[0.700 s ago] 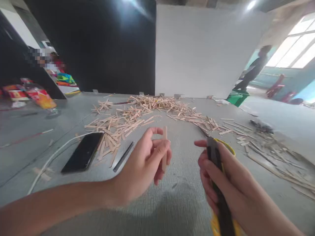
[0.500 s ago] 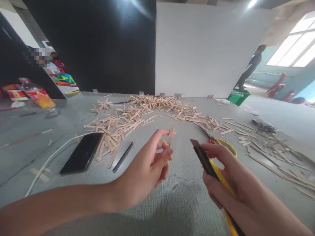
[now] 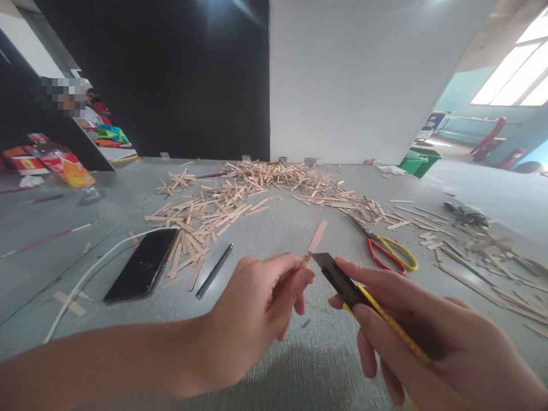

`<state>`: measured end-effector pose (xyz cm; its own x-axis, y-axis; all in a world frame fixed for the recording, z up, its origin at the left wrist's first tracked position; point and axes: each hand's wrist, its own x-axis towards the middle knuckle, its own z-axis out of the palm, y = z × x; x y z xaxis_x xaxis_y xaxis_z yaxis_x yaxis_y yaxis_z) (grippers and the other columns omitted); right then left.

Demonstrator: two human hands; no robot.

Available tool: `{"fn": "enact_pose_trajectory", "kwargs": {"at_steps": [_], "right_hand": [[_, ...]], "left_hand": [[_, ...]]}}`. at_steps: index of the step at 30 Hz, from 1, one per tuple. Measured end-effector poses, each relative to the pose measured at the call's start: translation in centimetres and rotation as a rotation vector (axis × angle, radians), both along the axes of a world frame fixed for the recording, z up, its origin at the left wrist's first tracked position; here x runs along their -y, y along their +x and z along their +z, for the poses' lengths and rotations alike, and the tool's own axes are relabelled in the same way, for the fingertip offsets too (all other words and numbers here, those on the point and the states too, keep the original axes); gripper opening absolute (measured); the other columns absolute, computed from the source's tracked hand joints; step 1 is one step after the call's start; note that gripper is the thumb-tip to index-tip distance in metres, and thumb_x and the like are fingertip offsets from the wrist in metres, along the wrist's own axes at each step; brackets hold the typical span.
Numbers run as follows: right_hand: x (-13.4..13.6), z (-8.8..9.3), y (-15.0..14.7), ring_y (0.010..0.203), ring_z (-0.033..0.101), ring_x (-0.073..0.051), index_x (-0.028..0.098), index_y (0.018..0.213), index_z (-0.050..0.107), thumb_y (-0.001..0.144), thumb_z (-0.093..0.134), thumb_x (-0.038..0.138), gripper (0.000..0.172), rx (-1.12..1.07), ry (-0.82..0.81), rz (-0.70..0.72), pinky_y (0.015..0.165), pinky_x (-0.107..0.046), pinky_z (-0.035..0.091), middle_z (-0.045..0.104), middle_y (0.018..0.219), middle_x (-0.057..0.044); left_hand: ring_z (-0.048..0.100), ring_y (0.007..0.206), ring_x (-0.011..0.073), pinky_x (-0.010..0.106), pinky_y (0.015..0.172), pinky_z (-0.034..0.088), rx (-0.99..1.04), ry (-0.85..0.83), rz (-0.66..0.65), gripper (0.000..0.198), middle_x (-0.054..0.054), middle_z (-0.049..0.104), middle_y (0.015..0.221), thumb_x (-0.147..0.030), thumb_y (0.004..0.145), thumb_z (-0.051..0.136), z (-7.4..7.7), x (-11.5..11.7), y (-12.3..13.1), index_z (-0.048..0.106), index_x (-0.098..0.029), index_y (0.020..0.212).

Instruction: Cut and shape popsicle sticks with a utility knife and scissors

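My left hand (image 3: 261, 308) is closed on a small wooden stick (image 3: 315, 238), whose rounded end tilts up and to the right above my fingers. A yellow and black utility knife (image 3: 355, 294) is gripped in my right hand (image 3: 411, 331), its tip touching the stick just above my left fingertips. Both hands hover over the grey table (image 3: 299, 354), close to me.
A wide heap of wooden sticks (image 3: 240, 194) covers the table's far half. A black phone (image 3: 143, 264) with a white cable (image 3: 85, 274), a dark pen (image 3: 214, 269) and red-and-yellow scissors (image 3: 389, 251) lie nearby. Wood scraps (image 3: 483, 262) litter the right side.
My right hand has swung the knife from upright to pointing left, bringing its tip against the stick. My left hand lowered and tilted the stick rightward. A person at the far right is gone.
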<state>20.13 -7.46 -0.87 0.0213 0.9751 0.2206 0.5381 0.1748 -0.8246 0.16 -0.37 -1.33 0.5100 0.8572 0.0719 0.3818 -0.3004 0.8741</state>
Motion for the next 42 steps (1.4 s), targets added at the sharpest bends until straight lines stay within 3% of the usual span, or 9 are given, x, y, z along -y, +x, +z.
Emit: {"fn": "enact_pose_trajectory", "kwargs": {"at_steps": [8, 14, 18, 21, 25, 27, 32, 36, 42], "right_hand": [[0.1, -0.1, -0.1, 0.032, 0.054, -0.009, 0.031, 0.138, 0.068, 0.100, 0.050, 0.036, 0.042, 0.020, -0.003, 0.014, 0.037, -0.016, 0.046, 0.061, 0.048, 0.007], [-0.3, -0.1, 0.1, 0.037, 0.057, -0.012, 0.025, 0.144, 0.063, 0.101, 0.049, 0.039, 0.048, 0.024, -0.132, 0.017, 0.040, -0.020, 0.050, 0.063, 0.051, 0.005], [-0.7, -0.7, 0.4, 0.036, 0.054, -0.011, 0.021, 0.146, 0.062, 0.102, 0.049, 0.038, 0.049, 0.046, -0.175, -0.001, 0.039, -0.020, 0.048, 0.062, 0.051, 0.005], [-1.3, -2.4, 0.4, 0.034, 0.046, -0.010, 0.019, 0.144, 0.064, 0.103, 0.046, 0.031, 0.046, 0.111, -0.053, 0.069, 0.037, -0.020, 0.042, 0.058, 0.049, 0.005], [-2.5, -5.1, -0.1, 0.042, 0.044, -0.011, 0.011, 0.142, 0.065, 0.102, 0.042, 0.023, 0.048, 0.182, 0.109, 0.124, 0.041, -0.023, 0.039, 0.058, 0.058, 0.001], [-3.0, -5.6, -0.2, 0.046, 0.044, -0.011, 0.007, 0.143, 0.063, 0.102, 0.039, 0.021, 0.050, 0.151, 0.037, 0.143, 0.043, -0.023, 0.041, 0.057, 0.063, 0.000], [-4.4, -5.0, 0.7, 0.041, 0.039, -0.008, 0.015, 0.146, 0.062, 0.106, 0.041, 0.034, 0.048, -0.070, -0.444, 0.187, 0.037, -0.020, 0.035, 0.052, 0.064, 0.004], [-4.9, -4.7, 0.9, 0.041, 0.038, -0.007, 0.014, 0.142, 0.065, 0.106, 0.044, 0.035, 0.046, -0.093, -0.438, 0.194, 0.040, -0.020, 0.035, 0.048, 0.059, 0.006], [-4.3, -6.2, -0.2, 0.043, 0.041, -0.008, 0.014, 0.149, 0.058, 0.105, 0.042, 0.034, 0.051, -0.176, -0.423, 0.162, 0.039, -0.023, 0.037, 0.051, 0.074, 0.002]], "left_hand": [[0.047, 0.046, 0.0064, 0.017, 0.048, 0.035, -0.022, 0.157, -0.009, 0.041, -0.008, 0.048, 0.050, -0.037, 0.107, 0.048, 0.1, -0.1, 0.3, 0.056, -0.020, 0.071], [0.040, 0.048, 0.0096, 0.023, 0.047, 0.030, -0.127, 0.217, -0.096, 0.028, -0.009, 0.048, 0.061, -0.036, 0.110, 0.038, -0.9, -0.2, 0.1, 0.049, -0.023, 0.087], [0.039, 0.048, 0.0119, 0.026, 0.049, 0.029, -0.219, 0.271, -0.073, 0.030, -0.008, 0.045, 0.060, -0.033, 0.111, 0.029, -3.2, -0.9, 0.2, 0.047, -0.023, 0.088], [0.039, 0.047, 0.0128, 0.027, 0.050, 0.028, -0.255, 0.418, -0.083, 0.029, -0.008, 0.044, 0.061, -0.032, 0.111, 0.026, -6.2, -1.9, 0.3, 0.047, -0.022, 0.094], [0.045, 0.050, 0.0142, 0.027, 0.053, 0.035, -0.255, 0.429, -0.102, 0.030, -0.005, 0.049, 0.065, -0.030, 0.109, 0.024, -9.2, -3.1, 0.5, 0.048, -0.021, 0.094], [0.046, 0.051, 0.0140, 0.027, 0.053, 0.036, -0.259, 0.413, -0.093, 0.029, -0.005, 0.050, 0.065, -0.028, 0.110, 0.025, -9.8, -3.3, 0.5, 0.048, -0.021, 0.092], [0.044, 0.049, 0.0131, 0.026, 0.052, 0.033, -0.267, 0.377, -0.095, 0.029, -0.007, 0.048, 0.062, -0.026, 0.110, 0.028, -10.1, -3.5, 0.6, 0.048, -0.022, 0.089], [0.047, 0.050, 0.0138, 0.027, 0.053, 0.034, -0.265, 0.361, -0.094, 0.031, -0.006, 0.050, 0.063, -0.027, 0.111, 0.028, -10.3, -3.7, 0.6, 0.049, -0.021, 0.089], [0.047, 0.048, 0.0142, 0.028, 0.051, 0.033, -0.276, 0.335, -0.095, 0.036, -0.006, 0.050, 0.060, -0.031, 0.112, 0.026, -10.2, -3.7, 0.5, 0.050, -0.021, 0.087]]}}
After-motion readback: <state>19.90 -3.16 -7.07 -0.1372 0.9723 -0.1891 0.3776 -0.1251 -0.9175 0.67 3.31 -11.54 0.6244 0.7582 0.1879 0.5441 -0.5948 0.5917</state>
